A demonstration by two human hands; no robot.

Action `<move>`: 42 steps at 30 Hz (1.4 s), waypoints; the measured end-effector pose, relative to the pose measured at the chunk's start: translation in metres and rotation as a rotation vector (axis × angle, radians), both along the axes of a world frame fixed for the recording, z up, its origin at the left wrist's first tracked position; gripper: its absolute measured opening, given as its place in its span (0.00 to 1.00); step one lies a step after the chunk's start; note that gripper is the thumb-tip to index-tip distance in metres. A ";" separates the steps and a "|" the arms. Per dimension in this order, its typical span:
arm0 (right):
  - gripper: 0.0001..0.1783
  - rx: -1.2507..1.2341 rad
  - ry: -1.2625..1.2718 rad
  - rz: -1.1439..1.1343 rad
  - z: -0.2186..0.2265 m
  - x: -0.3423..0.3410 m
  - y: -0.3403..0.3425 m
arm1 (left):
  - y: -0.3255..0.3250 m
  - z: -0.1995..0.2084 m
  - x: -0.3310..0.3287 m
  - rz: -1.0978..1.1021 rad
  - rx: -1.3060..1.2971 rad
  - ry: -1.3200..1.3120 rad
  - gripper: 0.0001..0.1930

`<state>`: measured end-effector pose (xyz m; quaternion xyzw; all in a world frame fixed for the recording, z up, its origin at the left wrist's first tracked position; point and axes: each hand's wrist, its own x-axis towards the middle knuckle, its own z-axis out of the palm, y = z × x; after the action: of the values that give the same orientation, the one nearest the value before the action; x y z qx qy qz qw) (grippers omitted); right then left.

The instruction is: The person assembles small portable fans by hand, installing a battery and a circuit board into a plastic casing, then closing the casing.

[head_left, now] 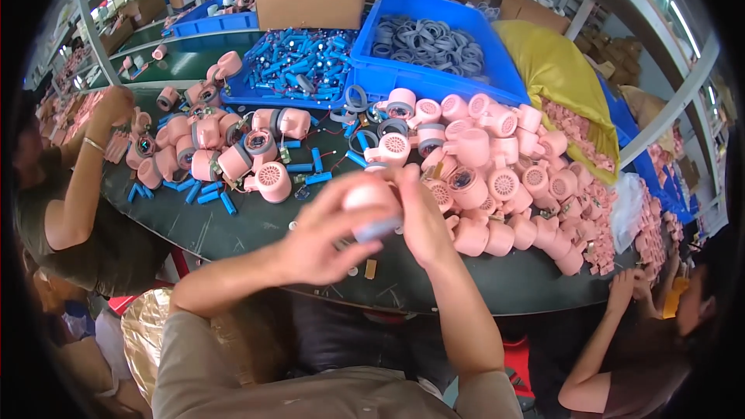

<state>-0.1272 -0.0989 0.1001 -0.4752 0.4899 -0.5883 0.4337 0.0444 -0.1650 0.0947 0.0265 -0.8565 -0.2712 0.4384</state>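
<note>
My left hand (320,226) is wrapped round a pink fan housing (368,195), which is held up over the table and blurred by motion. A grey ring (378,228) sits at its lower end, by my left thumb. My right hand (423,217) closes on the right side of the same housing, fingers bent at its upper edge; their tips are partly hidden. Just beyond my hands stands another pink housing with a slotted grille (393,147). A small tan piece (370,268) lies on the dark green table (326,283) below my hands.
Pink housings (473,147) are heaped at right, others (206,132) at left among blue battery cells (208,197). Behind are a blue tray of wired cells (299,62), a blue bin of grey rings (431,43) and a yellow sack (555,70). Co-workers (85,186) sit at both sides.
</note>
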 end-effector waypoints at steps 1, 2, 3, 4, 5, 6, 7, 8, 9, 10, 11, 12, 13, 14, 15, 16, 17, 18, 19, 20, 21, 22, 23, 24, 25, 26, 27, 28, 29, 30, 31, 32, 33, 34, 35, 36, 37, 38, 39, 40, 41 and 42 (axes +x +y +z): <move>0.31 -0.181 0.067 0.002 -0.006 -0.004 -0.012 | -0.018 0.016 0.009 0.104 -0.057 -0.101 0.22; 0.28 -0.205 0.286 -0.150 -0.003 -0.008 -0.016 | -0.042 0.024 0.019 0.281 -0.081 -0.243 0.21; 0.26 -0.229 0.507 -0.295 0.004 -0.015 -0.016 | -0.070 0.028 0.028 0.400 -0.058 -0.140 0.20; 0.24 -0.168 0.827 -0.356 0.014 -0.026 -0.017 | -0.100 0.036 0.038 0.517 -0.053 -0.133 0.19; 0.18 -0.173 0.952 -0.388 0.016 -0.035 -0.021 | -0.129 0.045 0.045 0.681 -0.224 -0.156 0.18; 0.19 -0.138 1.005 -0.327 0.018 -0.036 -0.030 | -0.161 0.045 0.066 0.858 -0.268 -0.198 0.21; 0.20 -0.088 1.064 -0.281 0.019 -0.038 -0.037 | -0.175 0.051 0.075 0.914 -0.202 -0.251 0.25; 0.23 0.071 1.082 -0.171 0.020 -0.033 -0.045 | -0.184 0.049 0.079 1.018 -0.236 -0.271 0.26; 0.24 0.166 1.222 -0.109 0.021 -0.022 -0.047 | -0.189 0.041 0.082 1.118 -0.271 -0.292 0.26; 0.25 0.259 1.363 -0.058 0.022 -0.013 -0.051 | -0.185 0.037 0.075 1.167 -0.340 -0.407 0.26; 0.29 0.263 1.443 -0.024 0.014 -0.009 -0.052 | -0.173 0.030 0.065 1.133 -0.363 -0.368 0.25; 0.29 0.269 1.444 -0.026 0.004 -0.009 -0.049 | -0.158 0.020 0.054 1.093 -0.384 -0.329 0.24; 0.30 0.141 1.461 -0.091 -0.008 -0.010 -0.045 | -0.149 0.007 0.045 0.921 -0.379 -0.290 0.21; 0.31 0.004 1.472 -0.145 -0.017 -0.008 -0.038 | -0.137 -0.006 0.037 0.737 -0.292 -0.279 0.17; 0.31 -0.149 1.467 -0.171 -0.022 -0.006 -0.024 | -0.110 -0.011 0.023 0.628 -0.155 -0.282 0.13; 0.30 -0.166 1.468 -0.197 -0.025 0.000 -0.008 | -0.100 -0.021 0.016 0.494 -0.189 -0.361 0.11; 0.28 -0.182 1.467 -0.222 -0.031 0.006 0.009 | -0.090 -0.028 0.010 0.502 -0.139 -0.455 0.12; 0.26 -0.241 1.402 -0.251 -0.042 0.009 0.029 | -0.083 -0.036 0.005 0.502 -0.087 -0.550 0.12; 0.24 -0.301 1.338 -0.286 -0.051 0.012 0.047 | -0.084 -0.042 0.001 0.504 -0.107 -0.598 0.13; 0.23 -0.388 1.303 -0.288 -0.059 0.015 0.065 | -0.086 -0.044 -0.006 0.548 -0.118 -0.635 0.13; 0.22 -0.469 1.261 -0.287 -0.066 0.015 0.079 | -0.088 -0.048 -0.013 0.591 -0.125 -0.678 0.13; 0.23 -0.449 1.265 -0.203 -0.065 0.015 0.092 | -0.095 -0.053 -0.017 0.619 -0.195 -0.600 0.12; 0.23 -0.381 1.210 -0.207 -0.064 0.015 0.100 | -0.101 -0.055 -0.022 0.673 -0.097 -0.710 0.12; 0.22 -0.307 1.160 -0.224 -0.060 0.012 0.108 | -0.102 -0.052 -0.028 0.703 -0.106 -0.761 0.11; 0.22 -0.229 1.159 -0.141 -0.053 0.003 0.109 | -0.110 -0.060 -0.031 0.712 -0.124 -0.766 0.10; 0.22 -0.217 1.155 -0.143 -0.044 -0.003 0.111 | -0.116 -0.071 -0.031 0.724 -0.142 -0.770 0.10; 0.24 -0.216 1.136 -0.070 -0.035 -0.009 0.113 | -0.117 -0.076 -0.034 0.706 -0.094 -0.788 0.08; 0.26 -0.218 1.115 0.004 -0.030 -0.013 0.113 | -0.117 -0.079 -0.032 0.696 -0.096 -0.788 0.08; 0.31 -0.206 1.071 -0.030 -0.032 -0.015 0.110 | -0.117 -0.081 -0.027 0.648 -0.136 -0.736 0.07; 0.31 -0.205 1.072 -0.031 -0.030 -0.010 0.110 | -0.113 -0.081 -0.022 0.604 -0.173 -0.684 0.07; 0.32 -0.090 1.074 -0.105 -0.029 -0.001 0.109 | -0.103 -0.076 -0.019 0.593 -0.138 -0.687 0.05; 0.32 0.023 1.074 -0.176 -0.028 0.007 0.108 | -0.096 -0.076 -0.015 0.597 -0.137 -0.686 0.05; 0.29 0.076 1.033 -0.163 -0.029 0.014 0.103 | -0.092 -0.075 -0.006 0.518 -0.159 -0.513 0.04; 0.27 0.064 1.000 -0.175 -0.029 0.017 0.099 | -0.085 -0.073 0.003 0.441 -0.183 -0.341 0.03; 0.25 0.052 0.966 -0.185 -0.028 0.020 0.096 | -0.075 -0.072 0.005 0.369 -0.090 -0.254 0.04; 0.24 0.132 0.869 -0.075 -0.021 0.017 0.095 | -0.067 -0.071 0.012 0.347 0.013 -0.264 0.06; 0.28 0.056 0.902 0.003 -0.013 0.009 0.095 | -0.057 -0.066 0.017 0.331 0.032 -0.274 0.05; 0.33 -0.019 0.933 0.078 -0.004 -0.002 0.096 | -0.046 -0.059 0.023 0.310 0.183 -0.331 0.05; 0.37 0.056 0.982 0.208 0.003 -0.015 0.100 | -0.035 -0.061 0.027 0.289 0.278 -0.287 0.05; 0.32 0.019 1.107 0.301 0.006 -0.030 0.102 | -0.024 -0.056 0.029 0.298 0.255 -0.250 0.06; 0.29 0.044 1.173 0.382 0.008 -0.044 0.104 | -0.013 -0.054 0.027 0.290 0.239 -0.208 0.06; 0.27 0.069 1.239 0.464 0.010 -0.053 0.104 | -0.007 -0.057 0.023 0.286 0.201 -0.158 0.06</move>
<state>-0.1804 0.0051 0.1105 -0.8048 0.5521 -0.0813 0.2023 0.0673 -0.1725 0.0381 0.2128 -0.8444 -0.2874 0.3988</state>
